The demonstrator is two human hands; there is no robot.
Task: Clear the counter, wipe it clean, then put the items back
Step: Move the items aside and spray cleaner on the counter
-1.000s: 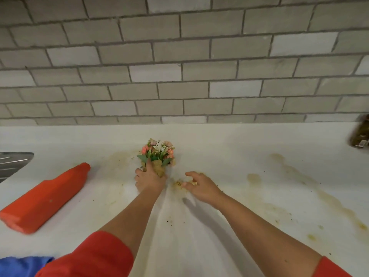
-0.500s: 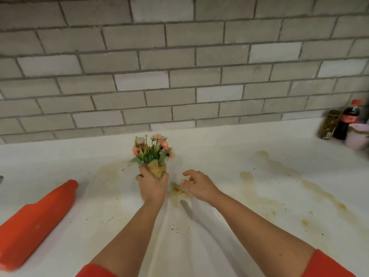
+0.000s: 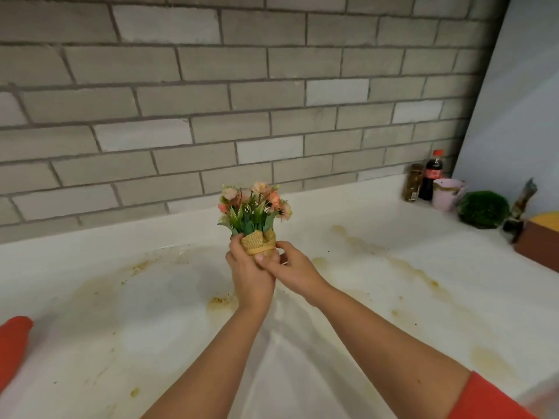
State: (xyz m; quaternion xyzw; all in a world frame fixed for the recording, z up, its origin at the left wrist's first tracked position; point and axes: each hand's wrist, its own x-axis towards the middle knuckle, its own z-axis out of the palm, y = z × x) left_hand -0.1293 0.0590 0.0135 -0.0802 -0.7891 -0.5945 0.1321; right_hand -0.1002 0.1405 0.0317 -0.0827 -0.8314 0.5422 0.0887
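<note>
A person's two bare arms in red sleeves reach forward over a white bench (image 3: 151,297). The left grip (image 3: 251,276) is wrapped round the burlap-covered base of a small flower pot (image 3: 257,216), fingers curled on its left side and front. The right grip (image 3: 295,270) pinches the same base from the right, thumb on the burlap's upper edge. The flower pot is upright between the two grips, raised above the bench, its pink and peach blooms and green leaves fanning out just above the fingers. Beneath and around the grips the bench is marked with yellow-brown stains (image 3: 402,264) and crumbs, with one smear just below the left grip. Far to the left of the grips, a red bottle (image 3: 12,343) lies at the edge of view. Well to the right of the grips, against the grey brick wall (image 3: 211,101), stand a spice jar (image 3: 413,182), a cola bottle (image 3: 432,173), a pink cup (image 3: 446,195) and a round green moss ball (image 3: 482,208). A brown box (image 3: 535,246) sits nearer the edge.
</note>
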